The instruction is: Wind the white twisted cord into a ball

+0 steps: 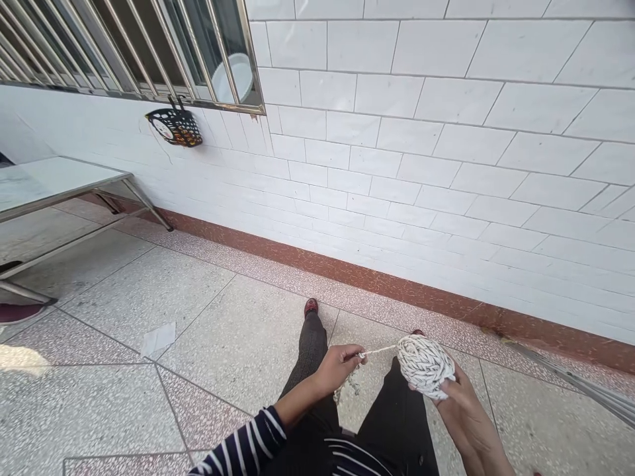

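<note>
A thick ball of white cord (pixel 424 365), wound in many crossing strands, rests in my right hand (pixel 464 403), whose fingers curl around its lower right side. From the ball's upper left a single strand (pixel 381 349) runs fairly straight to my left hand (pixel 341 365). There my thumb and fingers pinch the strand. Just below the left hand, a thin tangled bit of cord (pixel 353 383) dangles in front of the floor. Both hands are over my legs, roughly level with each other.
A white-tiled wall (pixel 377 158) stands ahead, with a barred window (pixel 149 46) and a hanging black basket (pixel 176 125). A metal-legged table (pixel 64 178) is at left. Paper (pixel 159 339) lies on the speckled floor (pixel 208 337). Long grey poles (pixel 570 380) lie at right.
</note>
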`<state>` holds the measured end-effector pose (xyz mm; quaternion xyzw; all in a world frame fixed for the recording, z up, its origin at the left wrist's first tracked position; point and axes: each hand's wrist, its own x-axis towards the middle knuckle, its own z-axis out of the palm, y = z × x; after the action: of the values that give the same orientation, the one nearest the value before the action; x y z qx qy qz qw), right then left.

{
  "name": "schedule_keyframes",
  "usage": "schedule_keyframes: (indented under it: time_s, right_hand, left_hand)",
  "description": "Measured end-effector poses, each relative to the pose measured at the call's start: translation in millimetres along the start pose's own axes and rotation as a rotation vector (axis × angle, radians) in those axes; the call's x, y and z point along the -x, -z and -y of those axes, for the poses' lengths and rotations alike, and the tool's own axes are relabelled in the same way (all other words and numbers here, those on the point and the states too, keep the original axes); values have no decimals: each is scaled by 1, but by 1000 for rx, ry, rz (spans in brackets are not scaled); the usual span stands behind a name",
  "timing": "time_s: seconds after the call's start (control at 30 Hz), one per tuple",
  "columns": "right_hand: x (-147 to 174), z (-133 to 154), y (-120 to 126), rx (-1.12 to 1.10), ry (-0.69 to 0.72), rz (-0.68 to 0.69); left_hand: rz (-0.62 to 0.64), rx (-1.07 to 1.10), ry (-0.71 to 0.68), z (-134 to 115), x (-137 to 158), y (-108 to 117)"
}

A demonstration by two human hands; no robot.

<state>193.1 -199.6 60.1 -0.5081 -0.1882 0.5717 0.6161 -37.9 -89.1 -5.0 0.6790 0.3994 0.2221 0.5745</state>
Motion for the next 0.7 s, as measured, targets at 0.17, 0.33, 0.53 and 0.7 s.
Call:
schedule_keyframes:
  time_s: [0.17,0.33,0.53,0.7]
  right_hand:
    - [10,6,-12,45,-29,72]
    - [12,17,-22,115,-32,175]
    - [8,26,-16,181,11,154]
    - [13,29,-22,124,32,134]
  left_hand:
    - [-27,212,22,5,-9,1]
    - [-11,373,3,4,-14,-2]
    - [-92,170,-36,-6,-9,-1]
    - [-26,138,-67,-7,-2,-8]
